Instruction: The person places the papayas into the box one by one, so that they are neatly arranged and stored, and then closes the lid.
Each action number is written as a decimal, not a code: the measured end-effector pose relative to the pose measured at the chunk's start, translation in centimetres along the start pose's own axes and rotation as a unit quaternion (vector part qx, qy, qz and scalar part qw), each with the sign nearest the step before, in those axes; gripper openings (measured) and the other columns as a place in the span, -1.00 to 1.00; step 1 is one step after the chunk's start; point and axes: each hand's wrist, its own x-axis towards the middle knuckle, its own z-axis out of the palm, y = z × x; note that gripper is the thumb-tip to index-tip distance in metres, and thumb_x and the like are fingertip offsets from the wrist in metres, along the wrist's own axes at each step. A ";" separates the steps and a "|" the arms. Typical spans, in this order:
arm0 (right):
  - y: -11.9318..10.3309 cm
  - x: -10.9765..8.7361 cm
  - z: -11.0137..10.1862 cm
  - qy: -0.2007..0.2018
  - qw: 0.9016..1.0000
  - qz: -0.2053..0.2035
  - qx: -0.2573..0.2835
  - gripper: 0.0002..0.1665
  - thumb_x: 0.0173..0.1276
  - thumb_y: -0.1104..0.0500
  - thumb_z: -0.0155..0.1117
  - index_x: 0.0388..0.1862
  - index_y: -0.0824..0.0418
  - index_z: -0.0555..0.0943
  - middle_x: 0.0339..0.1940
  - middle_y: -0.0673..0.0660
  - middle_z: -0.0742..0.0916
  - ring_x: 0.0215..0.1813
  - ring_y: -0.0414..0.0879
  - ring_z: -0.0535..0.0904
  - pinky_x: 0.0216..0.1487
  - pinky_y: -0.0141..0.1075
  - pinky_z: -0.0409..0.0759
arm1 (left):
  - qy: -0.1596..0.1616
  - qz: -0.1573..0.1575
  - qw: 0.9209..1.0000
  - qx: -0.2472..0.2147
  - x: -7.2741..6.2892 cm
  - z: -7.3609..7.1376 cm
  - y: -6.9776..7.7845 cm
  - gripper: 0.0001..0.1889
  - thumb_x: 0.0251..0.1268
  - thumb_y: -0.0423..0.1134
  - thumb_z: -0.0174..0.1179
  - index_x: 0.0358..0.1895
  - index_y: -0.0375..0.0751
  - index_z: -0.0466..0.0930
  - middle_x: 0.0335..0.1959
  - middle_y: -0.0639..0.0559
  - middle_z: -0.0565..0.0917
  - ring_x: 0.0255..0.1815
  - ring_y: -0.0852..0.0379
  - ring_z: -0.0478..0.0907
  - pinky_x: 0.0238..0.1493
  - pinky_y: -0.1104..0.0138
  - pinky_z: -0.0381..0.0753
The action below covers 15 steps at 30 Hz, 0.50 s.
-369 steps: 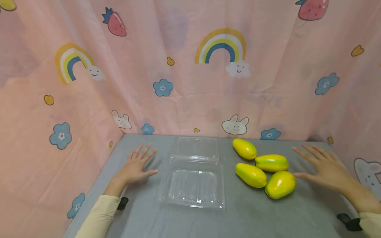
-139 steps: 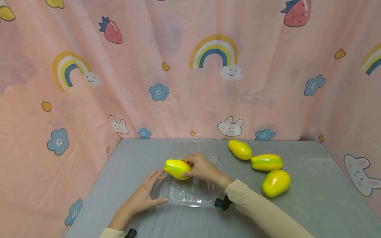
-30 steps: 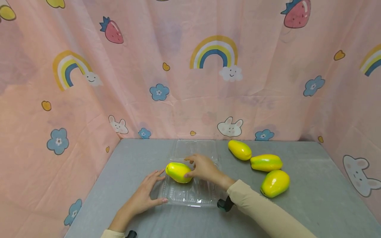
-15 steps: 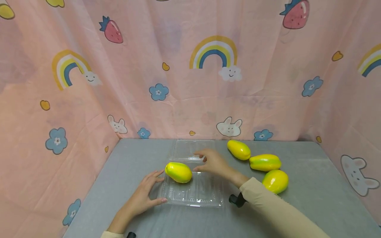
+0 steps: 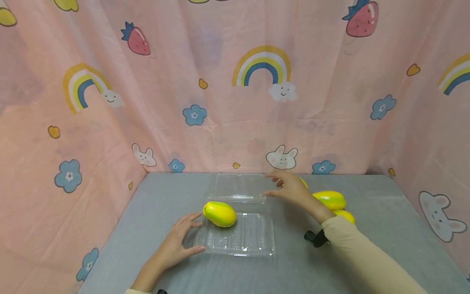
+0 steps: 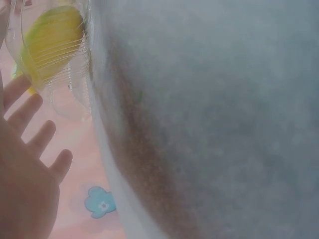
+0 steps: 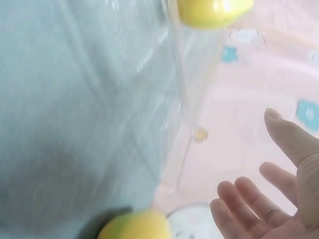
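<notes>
One yellow-green papaya (image 5: 220, 214) lies in the back left of a clear plastic clamshell box (image 5: 253, 246), whose lid (image 5: 238, 185) is folded back flat. My left hand (image 5: 176, 241) spreads its fingers and thumb along the box's left side. In the left wrist view the papaya (image 6: 52, 42) shows through the clear ridged wall, with fingertips (image 6: 20, 82) right by it. My right hand (image 5: 293, 191), loosely bent and holding nothing, is over the area right of the lid, partly covering the rearmost papaya (image 5: 304, 182). In the right wrist view, a papaya (image 7: 137, 227) sits at the bottom edge.
Two more papayas, a middle one (image 5: 331, 200) and a front one (image 5: 345, 215), lie on the right, partly behind my right wrist and sleeve. A grey tabletop (image 5: 396, 228) bears everything. A pink patterned curtain (image 5: 220, 139) closes off the back and sides.
A papaya has gone from the right-hand group into the box. Within the last second my right hand has let go of it and moved right and back. The left hand has stayed put.
</notes>
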 end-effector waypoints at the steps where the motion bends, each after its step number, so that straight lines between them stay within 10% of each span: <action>1: 0.5 0.0 -0.3 0.003 1.000 0.000 0.003 -0.22 0.15 -0.10 0.51 0.35 0.04 0.52 0.08 0.22 0.69 0.06 0.14 0.66 0.01 -0.04 0.71 | 0.000 0.000 1.000 0.000 0.0 0.0 0.0 -0.28 -0.02 0.07 0.50 0.26 -0.08 0.52 0.55 0.06 0.30 0.56 -0.16 0.17 0.45 -0.30 0.19; 15: 6.0 -0.1 -3.2 0.026 0.998 0.052 -0.016 -0.19 0.28 -0.12 0.39 0.42 0.18 0.42 0.38 0.32 0.49 0.31 0.29 0.45 0.24 0.24 0.49 | -0.005 -0.014 1.000 0.005 -0.1 0.2 -0.1 -0.27 0.01 0.12 0.47 0.29 -0.02 0.50 0.55 0.09 0.28 0.57 -0.15 0.16 0.43 -0.32 0.21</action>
